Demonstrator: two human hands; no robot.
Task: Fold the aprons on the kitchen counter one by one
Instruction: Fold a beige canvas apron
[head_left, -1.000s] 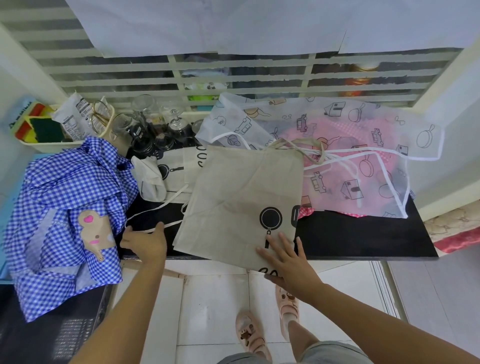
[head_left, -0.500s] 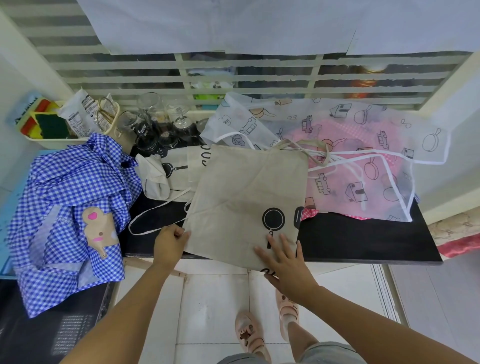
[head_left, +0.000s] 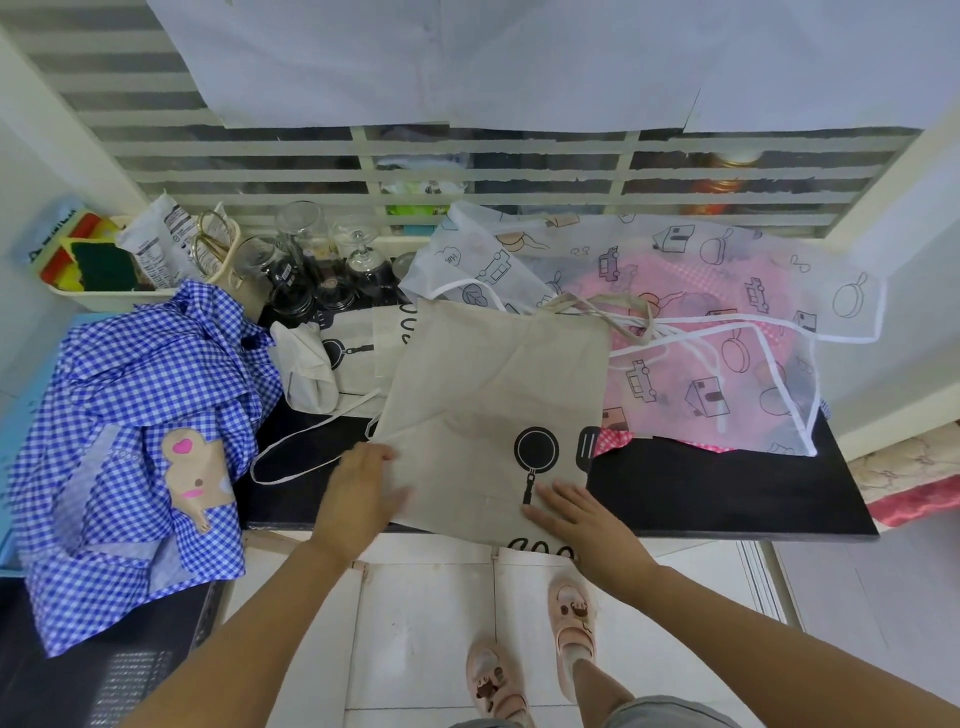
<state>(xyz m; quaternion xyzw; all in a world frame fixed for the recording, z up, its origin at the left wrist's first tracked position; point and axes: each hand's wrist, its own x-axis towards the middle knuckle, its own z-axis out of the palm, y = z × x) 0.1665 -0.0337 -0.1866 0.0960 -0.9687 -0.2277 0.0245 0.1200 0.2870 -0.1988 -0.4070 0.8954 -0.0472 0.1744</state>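
Counter (head_left: 727, 488), black, below a slatted window (head_left: 311, 171), bears the beige apron (head_left: 493, 384) at its front edge. Right hand (head_left: 587, 519) lies flat on it; left hand (head_left: 363, 488) touches it, grip unclear.

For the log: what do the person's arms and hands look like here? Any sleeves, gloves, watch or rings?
Both arms are bare up to the frame edge: no sleeve shows on the left arm or right arm. The left hand and right hand are ungloved, with no watch, bracelet or ring visible; the left hand is slightly blurred.
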